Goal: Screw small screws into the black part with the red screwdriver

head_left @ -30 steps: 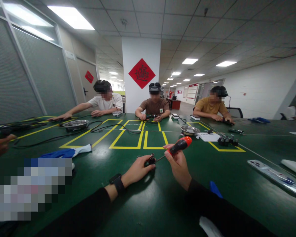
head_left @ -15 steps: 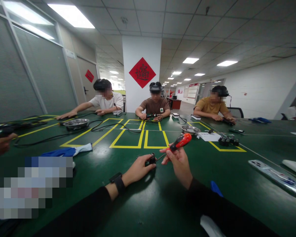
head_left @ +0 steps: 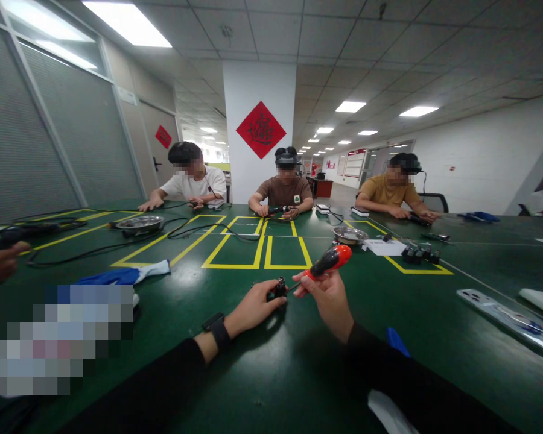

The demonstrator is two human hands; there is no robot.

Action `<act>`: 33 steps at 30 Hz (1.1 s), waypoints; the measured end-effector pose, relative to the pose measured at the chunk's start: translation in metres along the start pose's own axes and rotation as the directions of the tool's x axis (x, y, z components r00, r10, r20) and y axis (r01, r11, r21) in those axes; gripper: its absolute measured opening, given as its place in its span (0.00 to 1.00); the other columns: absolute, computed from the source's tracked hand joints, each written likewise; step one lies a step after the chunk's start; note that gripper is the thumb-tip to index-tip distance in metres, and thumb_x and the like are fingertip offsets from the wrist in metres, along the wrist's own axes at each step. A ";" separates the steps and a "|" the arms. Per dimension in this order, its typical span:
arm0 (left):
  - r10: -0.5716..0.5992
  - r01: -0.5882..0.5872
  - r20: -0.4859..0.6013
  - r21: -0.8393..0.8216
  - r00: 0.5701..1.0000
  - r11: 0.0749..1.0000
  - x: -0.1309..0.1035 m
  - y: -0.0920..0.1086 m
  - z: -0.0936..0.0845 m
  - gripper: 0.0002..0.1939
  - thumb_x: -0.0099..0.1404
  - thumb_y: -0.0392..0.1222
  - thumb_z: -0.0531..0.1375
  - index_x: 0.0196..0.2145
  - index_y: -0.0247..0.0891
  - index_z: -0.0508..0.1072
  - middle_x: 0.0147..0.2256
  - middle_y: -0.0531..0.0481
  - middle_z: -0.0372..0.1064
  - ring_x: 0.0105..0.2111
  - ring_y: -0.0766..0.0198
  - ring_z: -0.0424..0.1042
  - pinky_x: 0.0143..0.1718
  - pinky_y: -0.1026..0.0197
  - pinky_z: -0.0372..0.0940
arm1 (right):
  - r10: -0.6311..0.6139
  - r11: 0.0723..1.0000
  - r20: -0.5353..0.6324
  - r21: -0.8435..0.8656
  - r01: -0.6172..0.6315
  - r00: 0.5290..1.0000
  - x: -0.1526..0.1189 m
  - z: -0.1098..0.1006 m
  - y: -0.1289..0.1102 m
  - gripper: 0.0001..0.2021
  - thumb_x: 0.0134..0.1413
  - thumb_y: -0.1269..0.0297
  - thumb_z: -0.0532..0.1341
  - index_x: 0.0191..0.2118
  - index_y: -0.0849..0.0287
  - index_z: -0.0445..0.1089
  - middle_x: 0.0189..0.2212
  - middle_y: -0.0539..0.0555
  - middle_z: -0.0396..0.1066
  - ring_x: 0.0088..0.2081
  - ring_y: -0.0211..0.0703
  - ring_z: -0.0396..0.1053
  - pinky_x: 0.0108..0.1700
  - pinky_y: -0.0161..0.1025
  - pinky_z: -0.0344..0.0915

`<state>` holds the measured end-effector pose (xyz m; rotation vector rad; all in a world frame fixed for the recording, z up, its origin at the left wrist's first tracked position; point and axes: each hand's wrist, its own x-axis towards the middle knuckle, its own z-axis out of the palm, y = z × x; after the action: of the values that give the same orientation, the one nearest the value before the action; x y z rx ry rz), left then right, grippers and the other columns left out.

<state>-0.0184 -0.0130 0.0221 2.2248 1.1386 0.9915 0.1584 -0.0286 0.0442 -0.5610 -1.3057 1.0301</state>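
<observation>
Between the fingers and thumb of my left hand is a small black part with a round, metal-rimmed top; its exact kind I cannot make out. My right hand is closed round a red and black screwdriver, its handle tilted up to the right. The thin shaft points down-left and reaches the side of the black part; the tip itself is too small to see clearly. Both hands are just above the green table, close together in front of me.
Yellow tape outlines mark the table. A metal bowl stands left, another bowl right. Black parts lie near white paper. A phone lies right, a blue-white glove left. Several people sit around the table.
The screwdriver handle has turned a little in my right hand, and its markings no longer show. My left hand holds still. Across the table, the left person's outstretched arm has drawn in.
</observation>
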 end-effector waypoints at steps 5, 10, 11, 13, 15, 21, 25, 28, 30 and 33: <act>-0.001 0.001 0.004 0.001 1.000 1.000 0.000 -0.001 0.000 0.14 0.59 0.42 0.57 0.42 0.37 0.72 0.40 0.48 0.72 0.39 0.59 0.68 0.44 0.61 0.61 | -0.019 0.999 0.002 0.033 0.019 1.000 -0.001 0.000 -0.001 0.15 0.50 0.63 0.62 0.41 0.57 0.58 0.31 0.50 0.72 0.24 0.37 0.71 0.28 0.37 0.68; -0.004 0.005 -0.015 0.023 1.000 1.000 -0.001 -0.002 0.001 0.13 0.58 0.43 0.57 0.40 0.36 0.72 0.39 0.48 0.72 0.38 0.59 0.69 0.43 0.61 0.61 | 0.018 0.998 0.050 0.062 -0.022 0.999 -0.002 -0.001 -0.002 0.15 0.56 0.60 0.54 0.49 0.57 0.59 0.39 0.55 0.71 0.28 0.38 0.71 0.30 0.38 0.69; -0.005 0.005 -0.015 0.022 1.000 1.000 -0.001 -0.002 0.001 0.13 0.58 0.43 0.57 0.40 0.36 0.72 0.39 0.48 0.72 0.38 0.59 0.69 0.43 0.61 0.61 | 0.019 0.999 0.050 0.045 -0.021 0.999 -0.002 -0.001 -0.002 0.15 0.56 0.60 0.55 0.48 0.57 0.60 0.39 0.55 0.71 0.27 0.37 0.71 0.29 0.38 0.69; -0.004 0.004 -0.011 0.015 1.000 1.000 -0.001 -0.001 0.001 0.13 0.58 0.42 0.57 0.41 0.36 0.72 0.39 0.48 0.72 0.38 0.59 0.69 0.43 0.61 0.61 | 0.014 1.000 0.049 0.014 -0.014 0.999 -0.001 -0.001 -0.001 0.13 0.54 0.61 0.57 0.45 0.57 0.60 0.37 0.54 0.71 0.25 0.36 0.71 0.28 0.37 0.68; -0.003 0.003 -0.005 0.004 1.000 1.000 -0.001 0.000 0.000 0.13 0.59 0.42 0.57 0.41 0.37 0.72 0.39 0.48 0.72 0.38 0.59 0.69 0.43 0.61 0.61 | 0.005 1.000 0.034 -0.002 -0.005 0.999 0.000 0.000 0.000 0.13 0.51 0.62 0.60 0.41 0.57 0.59 0.33 0.52 0.72 0.24 0.36 0.70 0.27 0.36 0.68; -0.021 0.021 -0.002 -0.011 1.000 1.000 0.000 0.002 0.000 0.13 0.58 0.41 0.58 0.41 0.36 0.73 0.39 0.47 0.72 0.39 0.59 0.69 0.43 0.60 0.62 | 0.001 0.999 0.015 0.049 -0.002 1.000 -0.001 -0.001 -0.002 0.15 0.51 0.62 0.61 0.43 0.56 0.58 0.31 0.50 0.72 0.25 0.37 0.71 0.29 0.37 0.69; -0.019 0.019 -0.002 -0.016 1.000 1.000 0.000 0.002 0.000 0.14 0.58 0.42 0.57 0.41 0.36 0.72 0.39 0.47 0.72 0.39 0.59 0.69 0.44 0.60 0.61 | 0.064 0.985 0.072 0.152 -0.075 0.995 -0.001 -0.002 -0.004 0.15 0.56 0.60 0.54 0.48 0.57 0.59 0.37 0.55 0.71 0.28 0.39 0.72 0.30 0.39 0.70; -0.014 0.014 0.000 -0.013 1.000 1.000 0.000 0.002 0.000 0.14 0.58 0.42 0.57 0.42 0.36 0.72 0.40 0.47 0.72 0.39 0.59 0.69 0.45 0.59 0.61 | 0.058 0.990 0.053 0.123 -0.064 0.997 0.001 -0.003 -0.003 0.13 0.54 0.61 0.57 0.45 0.57 0.61 0.36 0.54 0.72 0.26 0.38 0.71 0.28 0.37 0.69; -0.017 0.017 0.002 -0.013 1.000 1.000 0.000 0.002 0.000 0.14 0.58 0.42 0.57 0.42 0.37 0.73 0.40 0.47 0.72 0.39 0.58 0.69 0.45 0.59 0.61 | 0.029 0.997 0.027 0.064 -0.031 0.999 0.001 -0.004 -0.001 0.10 0.52 0.62 0.60 0.39 0.59 0.62 0.34 0.54 0.73 0.24 0.37 0.70 0.26 0.36 0.68; -0.026 0.027 0.008 -0.018 1.000 0.999 0.000 0.002 0.000 0.15 0.58 0.42 0.57 0.42 0.37 0.73 0.40 0.47 0.72 0.40 0.58 0.69 0.46 0.59 0.61 | 0.001 1.000 0.017 0.005 -0.001 1.000 0.001 -0.004 0.000 0.09 0.49 0.62 0.62 0.31 0.60 0.62 0.28 0.52 0.73 0.21 0.36 0.68 0.24 0.35 0.67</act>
<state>-0.0176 -0.0143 0.0240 2.1919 1.1480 0.9775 0.1617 -0.0267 0.0436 -0.5506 -1.3172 1.0405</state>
